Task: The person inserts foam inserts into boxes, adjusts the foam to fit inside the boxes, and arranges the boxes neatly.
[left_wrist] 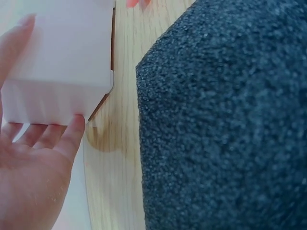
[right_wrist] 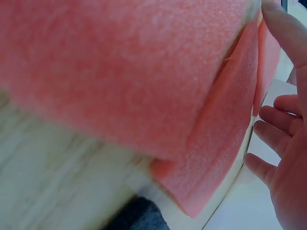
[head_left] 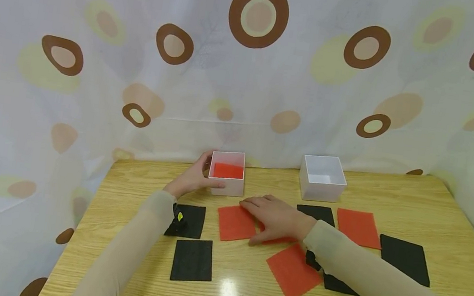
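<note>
My left hand (head_left: pixel 194 177) holds a white box (head_left: pixel 231 187) at its left side, thumb across the front wall and fingers round the side. Inside that box lies a red felt piece (head_left: pixel 229 171). In the left wrist view the fingertips press the box wall (left_wrist: pixel 53 100). My right hand (head_left: pixel 274 217) is spread low over the red felt squares, fingertips at the upper edge of one red square (head_left: pixel 234 224). Its palm mostly covers a second red square (head_left: pixel 280 241). A third red square (head_left: pixel 293 273) lies turned at an angle below the hand.
Another white box (head_left: pixel 323 193) stands at the back right. Two black squares (head_left: pixel 193 261) lie by my left forearm. Around my right forearm are a red square (head_left: pixel 357 228) and several black squares (head_left: pixel 405 259). A patterned curtain (head_left: pixel 200 87) hangs behind the wooden table (head_left: pixel 240 290).
</note>
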The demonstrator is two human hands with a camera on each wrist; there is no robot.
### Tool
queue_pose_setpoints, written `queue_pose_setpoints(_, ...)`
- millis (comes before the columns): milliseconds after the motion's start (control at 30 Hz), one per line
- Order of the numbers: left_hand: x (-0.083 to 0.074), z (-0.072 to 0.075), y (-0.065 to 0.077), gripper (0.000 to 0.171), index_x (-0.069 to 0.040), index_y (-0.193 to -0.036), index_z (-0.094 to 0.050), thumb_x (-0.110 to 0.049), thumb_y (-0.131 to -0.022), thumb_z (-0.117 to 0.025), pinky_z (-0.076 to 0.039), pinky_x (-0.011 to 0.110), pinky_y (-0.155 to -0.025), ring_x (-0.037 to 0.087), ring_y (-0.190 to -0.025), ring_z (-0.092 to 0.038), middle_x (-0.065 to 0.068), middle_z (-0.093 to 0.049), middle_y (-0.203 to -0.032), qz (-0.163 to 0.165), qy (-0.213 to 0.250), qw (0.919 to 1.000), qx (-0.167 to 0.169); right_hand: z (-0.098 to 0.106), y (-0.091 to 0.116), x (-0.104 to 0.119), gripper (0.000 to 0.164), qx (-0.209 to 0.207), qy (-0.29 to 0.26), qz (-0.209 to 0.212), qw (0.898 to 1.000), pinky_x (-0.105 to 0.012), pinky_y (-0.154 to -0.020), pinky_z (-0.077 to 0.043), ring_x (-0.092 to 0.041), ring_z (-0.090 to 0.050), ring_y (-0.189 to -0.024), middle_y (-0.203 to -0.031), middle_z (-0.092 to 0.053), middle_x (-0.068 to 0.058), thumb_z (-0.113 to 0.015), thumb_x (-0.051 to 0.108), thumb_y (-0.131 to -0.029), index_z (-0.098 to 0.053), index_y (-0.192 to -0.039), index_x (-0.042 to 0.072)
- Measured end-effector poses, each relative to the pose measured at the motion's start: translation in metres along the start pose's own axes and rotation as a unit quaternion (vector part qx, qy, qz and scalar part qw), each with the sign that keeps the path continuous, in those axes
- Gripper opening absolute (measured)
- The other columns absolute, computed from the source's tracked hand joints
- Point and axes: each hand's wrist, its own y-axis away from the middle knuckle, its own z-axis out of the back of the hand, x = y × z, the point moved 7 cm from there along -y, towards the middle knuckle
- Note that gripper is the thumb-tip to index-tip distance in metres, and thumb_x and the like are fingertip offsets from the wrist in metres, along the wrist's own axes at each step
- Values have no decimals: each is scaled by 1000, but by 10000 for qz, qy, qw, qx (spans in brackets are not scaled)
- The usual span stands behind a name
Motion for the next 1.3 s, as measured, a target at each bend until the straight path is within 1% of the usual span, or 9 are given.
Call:
queue_pose_setpoints(133,-1,-3,1,100,-20,-162,-22,-21,-87,-87,-34,50,-122,28,-154,-28,3,-35,-161,-47,49,10000,56,-2,-1,-1,97,82,-39,-15,10000,-49,-122,-31,-27,-44,-145,-157,-48,-9,-75,63,-88,-41,-158,6)
queue_pose_setpoints(300,1,-3,1,99,-21,-162,-22,-20,-87,-86,-33,50,-122,28,-155,-28,3,-34,-162,-54,35,10000,15,-3,-3,-1,95,68,-66,-4,10000,-48,-121,-34,-27,-46,-141,-153,-50,-10,-75,63,-88,-42,-157,6)
queue_pose_setpoints(467,2,-3,0,101,-21,-163,-20,-22,-87,-87,-33,50,-122,29,-155,-27,3,-31,-164,8,32,10000,-44,0,-3,0,95,-25,-24,15,10000,-45,-118,-38,-25,-49,-131,-143,-51,-10,-77,62,-87,-44,-155,4)
queue_pose_setpoints(567,1,-3,1,101,-21,-163,-20,-23,-87,-87,-32,50,-123,29,-155,-26,3,-31,-164,39,-10,10000,-61,3,-2,1,94,-135,-77,63,9999,-44,-113,-41,-23,-50,-123,-136,-52,-9,-79,59,-87,-46,-154,2)
queue_pose_setpoints(667,1,-3,1,100,-21,-163,-21,-23,-87,-87,-31,50,-123,29,-155,-26,3,-31,-164,58,-73,9999,-67,5,-2,3,91,-225,-183,120,9995,-43,-109,-43,-22,-50,-119,-132,-51,-8,-81,56,-86,-49,-152,2)
queue_pose_setpoints(800,1,-4,2,100,-21,-163,-20,-23,-87,-86,-31,51,-123,30,-156,-25,4,-31,-165,16,-100,9999,-38,5,-3,3,87,-239,-251,155,9993,-45,-112,-42,-22,-50,-124,-137,-50,-8,-81,54,-86,-49,-151,5)
queue_pose_setpoints(1000,2,-3,2,101,-21,-163,-20,-23,-87,-87,-30,52,-123,30,-156,-25,4,-31,-165,-25,-95,10000,-9,2,-5,4,85,-89,41,182,9998,-47,-118,-37,-24,-50,-132,-143,-54,-7,-75,53,-89,-46,-155,8)
queue_pose_setpoints(1200,1,-2,2,100,-21,-162,-21,-22,-87,-87,-32,51,-123,29,-155,-26,4,-32,-163,-7,-11,10000,0,13,-2,7,79,-165,-226,179,9994,-42,-111,-47,-25,-55,-127,-143,-55,-8,-76,46,-90,-49,-153,6)
queue_pose_setpoints(1300,1,-2,2,101,-21,-162,-21,-22,-86,-87,-32,50,-123,29,-154,-27,4,-33,-163,27,-26,10000,-9,22,0,7,81,-243,-332,179,9990,-40,-108,-50,-23,-56,-124,-143,-55,-9,-76,46,-91,-48,-154,4)
